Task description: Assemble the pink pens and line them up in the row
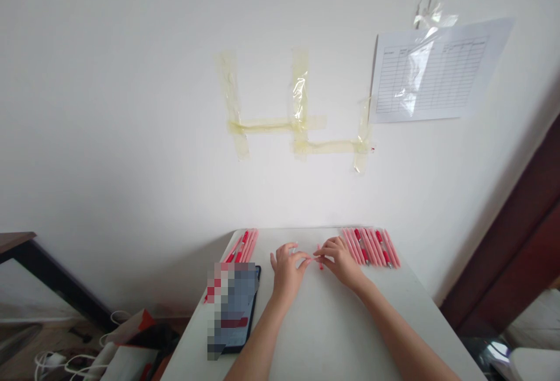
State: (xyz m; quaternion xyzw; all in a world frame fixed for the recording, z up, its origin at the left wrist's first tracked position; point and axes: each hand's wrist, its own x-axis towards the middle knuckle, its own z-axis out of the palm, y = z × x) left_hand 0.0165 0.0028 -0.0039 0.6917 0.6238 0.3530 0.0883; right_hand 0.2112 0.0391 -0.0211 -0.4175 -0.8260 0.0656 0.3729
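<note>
Head view: the fingertips (pixel 305 261) of the left hand (pixel 286 271) and those of the right hand (pixel 342 261) meet over the middle of the table (pixel 324 334). Both are pinched on one thin pink pen (pixel 315 258), which is held between them just above the tabletop. The other fingers are loosely curled. The detail is too small to show whether the pen is whole or in two parts, and a short red piece (pixel 321 265) shows right under the right fingertips.

The step in hand looks like two-handed work on this single pen, with each hand gripping one end. Any pull, push or twist on so slim a thing calls for a firm pinch on both sides and hands kept in line.

Just beyond the right hand lies a right row (pixel 371 247) of pink and red pens, side by side at the far edge. A left row (pixel 243 247) lies well apart, at the far left corner. Near the left forearm a tablet (pixel 240 334) rests on the table edge. On the wall behind are tape strips (pixel 300 127) and a printed sheet (pixel 433 74).
</note>
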